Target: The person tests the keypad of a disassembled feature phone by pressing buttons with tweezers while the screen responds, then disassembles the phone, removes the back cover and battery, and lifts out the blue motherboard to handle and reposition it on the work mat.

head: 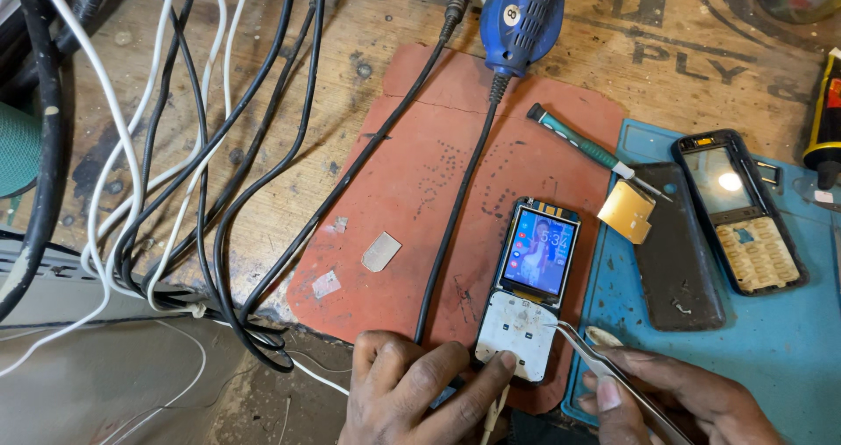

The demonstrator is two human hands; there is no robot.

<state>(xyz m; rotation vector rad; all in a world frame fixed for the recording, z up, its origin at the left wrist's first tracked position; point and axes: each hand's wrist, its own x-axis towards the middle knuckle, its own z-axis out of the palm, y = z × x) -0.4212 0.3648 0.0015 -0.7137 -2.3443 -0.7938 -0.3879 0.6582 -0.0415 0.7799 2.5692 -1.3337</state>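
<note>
A stripped phone board (526,279) with a lit screen and white keypad contacts lies on a reddish mat (420,173). My left hand (412,388) rests at the mat's near edge, its index fingertip pressing the board's lower left corner. My right hand (674,401) holds metal tweezers (604,366), whose tips touch the keypad area's right side.
A blue mat (788,340) at right carries a phone front housing (740,208), a dark back cover (674,252) and a yellow square piece (626,210). A green-handled screwdriver (578,143), a blue tool handle (523,16) and its cable lie behind. Tangled cables (175,147) fill the left.
</note>
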